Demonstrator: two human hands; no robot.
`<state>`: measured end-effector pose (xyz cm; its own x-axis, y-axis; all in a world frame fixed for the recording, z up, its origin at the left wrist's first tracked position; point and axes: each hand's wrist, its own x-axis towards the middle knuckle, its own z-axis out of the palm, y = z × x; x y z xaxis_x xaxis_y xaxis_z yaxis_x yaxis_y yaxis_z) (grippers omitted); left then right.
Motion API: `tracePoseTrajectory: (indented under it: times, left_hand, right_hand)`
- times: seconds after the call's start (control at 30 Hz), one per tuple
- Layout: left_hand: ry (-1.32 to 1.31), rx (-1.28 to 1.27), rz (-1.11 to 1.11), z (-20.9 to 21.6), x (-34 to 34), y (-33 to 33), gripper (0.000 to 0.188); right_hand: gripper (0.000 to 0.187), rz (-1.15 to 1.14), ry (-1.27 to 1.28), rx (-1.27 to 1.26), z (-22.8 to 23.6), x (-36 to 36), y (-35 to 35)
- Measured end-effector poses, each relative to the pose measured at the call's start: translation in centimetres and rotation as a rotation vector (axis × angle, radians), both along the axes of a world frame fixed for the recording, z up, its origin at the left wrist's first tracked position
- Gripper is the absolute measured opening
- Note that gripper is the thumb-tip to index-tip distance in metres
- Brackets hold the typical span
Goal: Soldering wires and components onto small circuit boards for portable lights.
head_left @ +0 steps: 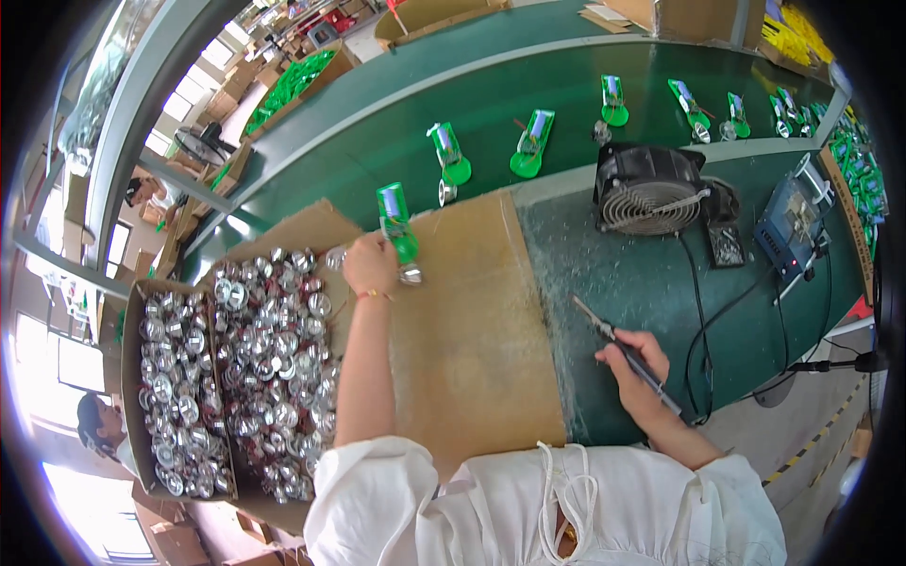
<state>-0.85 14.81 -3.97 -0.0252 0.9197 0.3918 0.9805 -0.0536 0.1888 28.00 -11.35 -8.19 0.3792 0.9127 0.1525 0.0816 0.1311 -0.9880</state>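
My left hand [370,266] is closed at the edge of a green plastic housing [396,224], over the far end of a brown cardboard sheet [462,330]. A small silver reflector cup [411,274] lies just below that housing. To the left, a cardboard box [132,377] holds a heap of silver reflector cups [274,368] with thin red wires. My right hand [637,373] grips a soldering iron [634,362] by its dark handle, its tip pointing up and left above the green tabletop.
More green housings [449,156] with reflector cups lie spaced along the green belt [340,160]. At the right stand a black fan [651,193] and a blue soldering station [791,222] with trailing cables. A carton of green parts [854,170] is beyond. Other people [156,196] sit at the left.
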Motion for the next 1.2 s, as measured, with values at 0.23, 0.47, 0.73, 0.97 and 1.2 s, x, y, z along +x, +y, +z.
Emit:
tracePoseTrajectory:
  times: [0.23, 0.47, 0.73, 0.97, 1.2]
  left_hand:
    - [0.105, 0.157, 0.012, 0.7, 3.2, 12.1, 0.022]
    - [0.182, -0.116, -0.446, -3.6, 19.5, 11.1, 0.03]
    - [-0.145, -0.07, -0.517, -2.6, 11.5, -4.2, 0.018]
    - [-0.006, 0.046, -0.2, -1.9, 0.7, -14.9, 0.014]
    - [0.51, 0.044, 0.288, -2.4, -9.0, -5.8, 0.019]
  right_hand:
    - [0.02, 0.042, -0.015, -0.056, 0.5, 0.4, 1.0]
    - [0.019, 0.102, 0.032, -0.068, -0.6, 0.7, 1.0]
    - [0.019, -0.043, 0.07, -0.162, -0.2, 0.7, 1.2]
    - [0.018, -0.006, -0.021, -0.037, -1.0, 0.0, 1.4]
    - [0.018, -0.041, -0.036, 0.002, -1.3, -0.3, 1.4]
